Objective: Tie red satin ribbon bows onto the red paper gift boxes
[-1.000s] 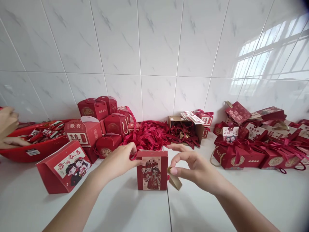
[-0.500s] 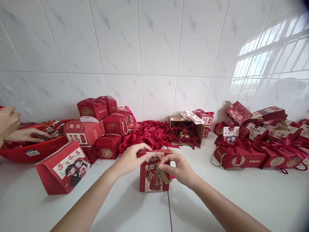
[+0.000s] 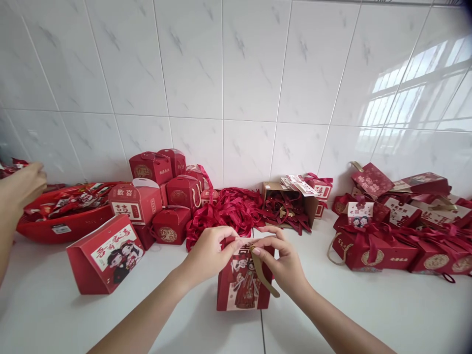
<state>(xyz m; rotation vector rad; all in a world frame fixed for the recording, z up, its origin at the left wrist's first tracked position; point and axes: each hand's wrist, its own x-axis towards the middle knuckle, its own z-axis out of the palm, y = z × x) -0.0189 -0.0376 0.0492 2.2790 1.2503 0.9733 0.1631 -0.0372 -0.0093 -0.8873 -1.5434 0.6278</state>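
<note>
A small red gift box (image 3: 239, 290) with a bride-and-groom picture stands upright on the white counter (image 3: 368, 314) in front of me. My left hand (image 3: 210, 253) pinches the top edge of the box at its left. My right hand (image 3: 282, 258) pinches a tan ribbon strip (image 3: 263, 275) at the top of the box; the strip hangs down over the box's front. Both hands meet above the box's opening.
Another person's hand (image 3: 20, 189) reaches over a red bowl of wrapped sweets (image 3: 62, 216) at the far left. Red gift boxes (image 3: 155, 189) and a tipped box (image 3: 105, 253) stand at the left, a heap of red ribbons (image 3: 228, 209) and a cardboard box (image 3: 291, 201) behind, ribboned boxes (image 3: 387, 236) at the right.
My right hand brought the tan strip from beside the box up to its top edge. Both hands now pinch at the top. The view shifted slightly; the other person's hand has lifted.
</note>
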